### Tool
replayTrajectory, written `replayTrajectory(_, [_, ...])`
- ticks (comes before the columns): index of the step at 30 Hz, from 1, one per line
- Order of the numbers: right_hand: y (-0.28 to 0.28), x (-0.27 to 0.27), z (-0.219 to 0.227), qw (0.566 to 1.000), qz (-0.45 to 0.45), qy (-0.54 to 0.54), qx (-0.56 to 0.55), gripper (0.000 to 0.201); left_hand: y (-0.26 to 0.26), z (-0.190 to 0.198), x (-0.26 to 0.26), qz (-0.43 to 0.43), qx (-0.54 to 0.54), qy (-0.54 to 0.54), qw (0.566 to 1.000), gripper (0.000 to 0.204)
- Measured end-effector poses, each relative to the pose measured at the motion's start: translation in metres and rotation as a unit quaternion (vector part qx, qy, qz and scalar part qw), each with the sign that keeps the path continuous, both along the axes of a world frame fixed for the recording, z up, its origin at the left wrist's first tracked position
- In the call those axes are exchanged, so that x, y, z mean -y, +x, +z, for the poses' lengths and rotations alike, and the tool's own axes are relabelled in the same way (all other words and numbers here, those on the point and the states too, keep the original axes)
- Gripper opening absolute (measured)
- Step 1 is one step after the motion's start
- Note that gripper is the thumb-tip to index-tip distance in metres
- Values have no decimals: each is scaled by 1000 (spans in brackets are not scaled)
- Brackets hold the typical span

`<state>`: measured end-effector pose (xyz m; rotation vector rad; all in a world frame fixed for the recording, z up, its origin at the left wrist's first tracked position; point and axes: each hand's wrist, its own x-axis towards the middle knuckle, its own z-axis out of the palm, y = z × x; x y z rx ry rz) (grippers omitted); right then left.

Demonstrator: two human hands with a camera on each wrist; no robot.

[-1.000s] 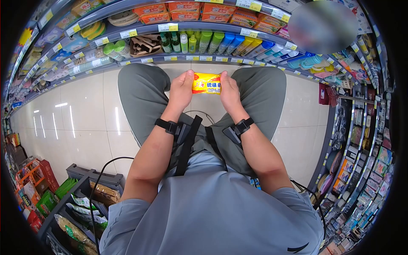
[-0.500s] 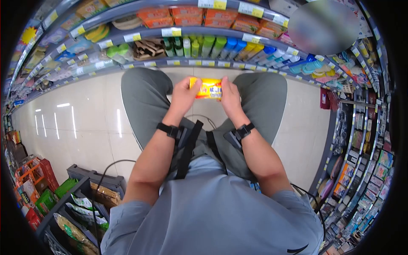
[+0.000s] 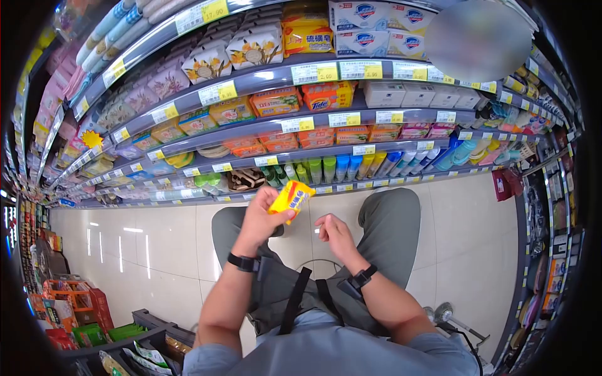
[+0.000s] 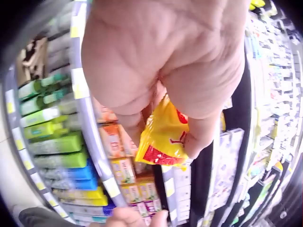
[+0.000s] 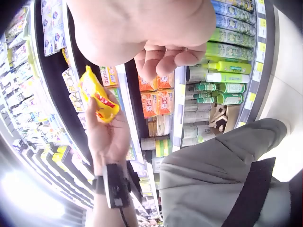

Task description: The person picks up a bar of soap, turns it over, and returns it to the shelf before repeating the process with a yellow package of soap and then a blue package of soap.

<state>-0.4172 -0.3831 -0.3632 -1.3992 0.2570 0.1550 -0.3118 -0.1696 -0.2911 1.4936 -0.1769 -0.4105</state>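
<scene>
In the head view my left hand (image 3: 256, 216) pinches a yellow packet of soap (image 3: 292, 199) between thumb and fingers. The packet is tilted, its printed face toward me, in front of the lowest shelf. Seen in the left wrist view, the shiny yellow wrapper (image 4: 165, 132) with red patches sticks out from between thumb and fingers. My right hand (image 3: 337, 237) hangs to the right of the packet, apart from it. Its fingers (image 5: 165, 61) are loosely curled with nothing in them.
Curved store shelves (image 3: 263, 75) stretch across the front, with boxed and wrapped soaps. Similar yellow soap packets (image 3: 307, 34) stand on an upper shelf. Bottles (image 3: 329, 169) line the lowest one. Below are my bent knees (image 3: 392, 225) and the tiled floor (image 3: 169, 244); a rack (image 3: 150, 326) stands behind left.
My right hand has let go of the soap packet and drawn away. The left hand now holds it alone, turned at a slant. The head view has tilted up, showing more upper shelves.
</scene>
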Motion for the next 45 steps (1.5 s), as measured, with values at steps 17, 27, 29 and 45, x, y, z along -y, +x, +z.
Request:
replayTrajectory(17, [93,79,185,776,-180,-350,493,56,63,205,115,-180,510,261,800,36])
replayTrajectory(27, [191,96,281,624,-204,-530,537,32,131,257,113,40,700,290,652,32])
replayTrajectory(29, [207,97,287,602,-207,-533,557,31,145,261,112,51,720,284,632,32])
replayTrajectory(45, [224,73,287,517,-214,-689,460,25,188,243,90,94,688,324,642,20])
